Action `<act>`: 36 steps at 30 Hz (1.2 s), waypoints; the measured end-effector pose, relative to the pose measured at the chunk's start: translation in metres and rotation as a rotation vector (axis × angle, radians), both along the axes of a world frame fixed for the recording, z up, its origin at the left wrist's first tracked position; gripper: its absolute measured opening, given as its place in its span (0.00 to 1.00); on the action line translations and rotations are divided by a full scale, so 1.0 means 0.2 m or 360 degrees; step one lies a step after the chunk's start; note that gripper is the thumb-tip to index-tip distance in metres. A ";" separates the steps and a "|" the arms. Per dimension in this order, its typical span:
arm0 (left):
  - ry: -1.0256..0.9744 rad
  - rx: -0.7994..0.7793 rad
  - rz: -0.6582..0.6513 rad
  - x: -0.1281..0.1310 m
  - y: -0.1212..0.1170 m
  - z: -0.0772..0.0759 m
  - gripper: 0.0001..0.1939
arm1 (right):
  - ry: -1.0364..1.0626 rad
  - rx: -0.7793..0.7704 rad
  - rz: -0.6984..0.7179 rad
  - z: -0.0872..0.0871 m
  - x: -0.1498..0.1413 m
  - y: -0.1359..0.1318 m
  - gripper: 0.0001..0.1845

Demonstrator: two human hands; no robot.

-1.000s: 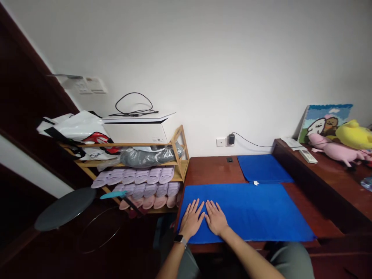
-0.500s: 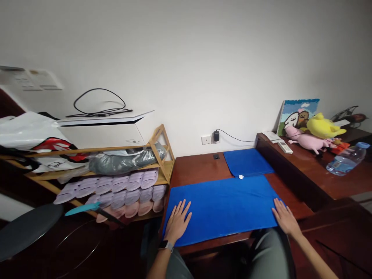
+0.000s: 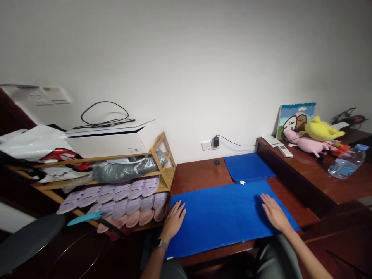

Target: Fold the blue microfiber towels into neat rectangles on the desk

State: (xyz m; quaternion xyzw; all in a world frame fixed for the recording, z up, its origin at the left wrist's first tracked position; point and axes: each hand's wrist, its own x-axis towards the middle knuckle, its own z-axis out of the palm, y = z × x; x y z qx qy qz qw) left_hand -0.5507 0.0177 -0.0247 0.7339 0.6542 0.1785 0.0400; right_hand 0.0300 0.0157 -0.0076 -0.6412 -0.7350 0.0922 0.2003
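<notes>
A blue towel (image 3: 223, 217) lies spread flat over the front of the brown desk, with a small white tag at its near left corner. My left hand (image 3: 174, 221) rests palm down at the towel's left edge, fingers stretched out; a watch (image 3: 161, 243) is on that wrist. Over the right part of the towel is my right hand (image 3: 273, 212), palm down with fingers extended and a shadow beside the fingertips. Whether it touches the cloth I cannot tell. Behind, a folded blue towel (image 3: 248, 166) with a white tag (image 3: 242, 182) lies near the wall.
On the left stands a wooden rack (image 3: 164, 174) with several slippers (image 3: 122, 192) and a white box (image 3: 110, 143). A raised brown surface (image 3: 316, 176) at right holds a plastic bottle (image 3: 347, 162), plush toys (image 3: 309, 143) and a remote (image 3: 285, 151). A black adapter (image 3: 216, 141) is plugged into the wall.
My right hand has moved inward from the towel's right edge. The towel's near right corner now reaches farther right. My left hand stays at the left edge, and the view has tilted up slightly.
</notes>
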 end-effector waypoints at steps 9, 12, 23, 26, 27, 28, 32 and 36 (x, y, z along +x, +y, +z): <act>0.0212 -0.0012 -0.0069 -0.04 0.19 -0.02 0.30 | 0.0054 -0.0163 0.0834 0.17 -1.30 0.22 0.34; 0.0239 -0.0026 -0.0059 -0.07 0.19 -0.07 0.31 | -0.0013 -0.0238 0.0839 0.12 -1.40 0.26 0.36; 0.0195 0.0042 -0.0038 -0.08 0.21 -0.11 0.28 | -0.0268 -0.0289 0.0012 -0.14 -0.10 0.43 0.38; 0.0198 0.0046 -0.0042 -0.09 0.21 -0.10 0.28 | -0.0338 -0.0327 -0.0215 -0.19 0.19 0.47 0.39; 0.0201 0.0046 -0.0046 -0.09 0.21 -0.10 0.28 | -0.0348 -0.0326 -0.0241 -0.20 0.24 0.47 0.39; 0.0205 0.0044 -0.0051 -0.08 0.21 -0.09 0.28 | -0.0354 -0.0317 -0.0247 -0.21 0.27 0.48 0.40; 0.0222 0.0032 -0.0060 -0.08 0.20 -0.07 0.28 | -0.0371 -0.0282 -0.0228 -0.24 0.28 0.47 0.40; 0.0216 0.0029 -0.0050 -0.07 0.20 -0.07 0.28 | -0.0400 -0.0327 -0.0227 -0.25 0.26 0.49 0.41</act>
